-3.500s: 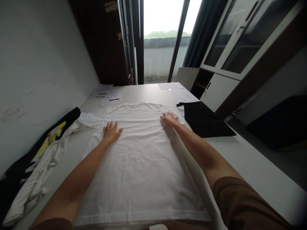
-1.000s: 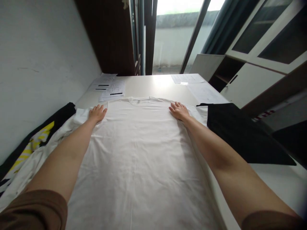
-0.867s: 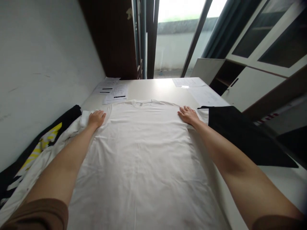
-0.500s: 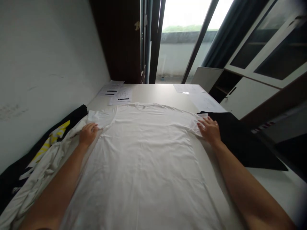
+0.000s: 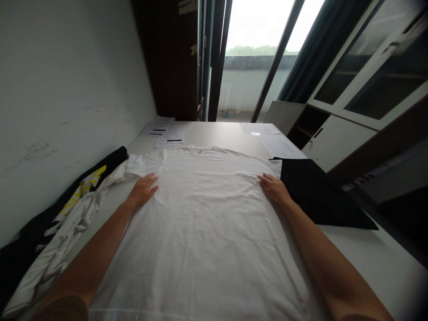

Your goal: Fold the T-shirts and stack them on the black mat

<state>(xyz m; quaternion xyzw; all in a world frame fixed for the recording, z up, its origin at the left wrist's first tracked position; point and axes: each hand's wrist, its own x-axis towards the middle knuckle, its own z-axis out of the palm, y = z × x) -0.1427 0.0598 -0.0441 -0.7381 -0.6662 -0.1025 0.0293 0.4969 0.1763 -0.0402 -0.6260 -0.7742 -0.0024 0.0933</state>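
Observation:
A white T-shirt point(image 5: 200, 214) lies spread flat on the white table, its neckline at the far end and light wrinkles across its body. My left hand point(image 5: 143, 191) rests on the shirt's left side edge just below the left sleeve, fingers stretched forward. On the opposite side, my right hand point(image 5: 272, 186) lies on the right edge below the right sleeve, its fingers extended over the fabric. Neither hand grips the cloth.
Black, yellow and white clothes point(image 5: 83, 196) lie along the wall at the left. A black cloth point(image 5: 317, 191) is spread at the right. Printed papers point(image 5: 170, 136) and more sheets point(image 5: 281, 145) lie at the table's point(image 5: 214, 133) far end. White cabinets point(image 5: 337, 138) stand beyond.
Both hands have moved inward from the sleeves to the shirt's side edges below them. The right sleeve's end is now uncovered. The view has shifted slightly.

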